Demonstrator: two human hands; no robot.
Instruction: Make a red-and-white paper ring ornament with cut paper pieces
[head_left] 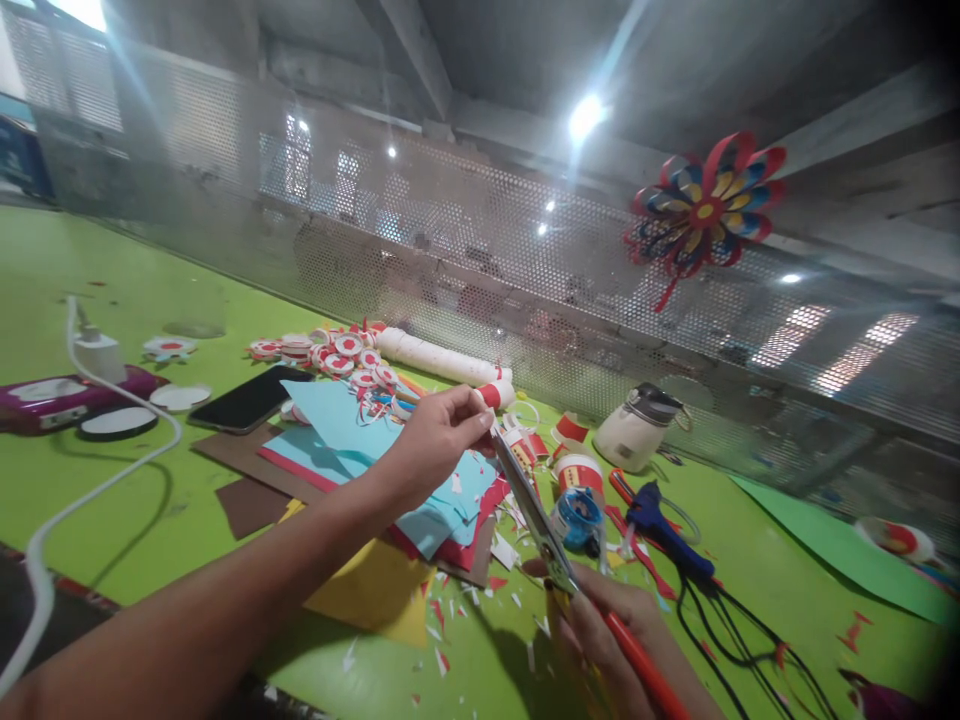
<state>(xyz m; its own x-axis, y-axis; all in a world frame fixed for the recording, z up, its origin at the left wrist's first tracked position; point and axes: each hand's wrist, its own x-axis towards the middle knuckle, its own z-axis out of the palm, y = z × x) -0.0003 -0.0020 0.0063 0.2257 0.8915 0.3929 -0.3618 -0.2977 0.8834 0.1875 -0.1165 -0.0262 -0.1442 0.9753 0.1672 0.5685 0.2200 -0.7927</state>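
Observation:
My right hand is closed around a pair of scissors whose metal blades point up and away from me. A long red part, which looks like a handle, runs down past the fingers. The thumb and fingers of my left hand are pinched together at the blade tips. Whatever they hold is too small to name, though a bit of white shows there. Just behind the fingertips lies a small red-and-white roll. Light-blue paper sheets lie beneath my left forearm and hand, over red and brown sheets.
Paper scraps litter the green table. Left are a phone, purple box and white cable. Right are a blue glue gun, tape roll and white jar. Perforated metal screening stands behind.

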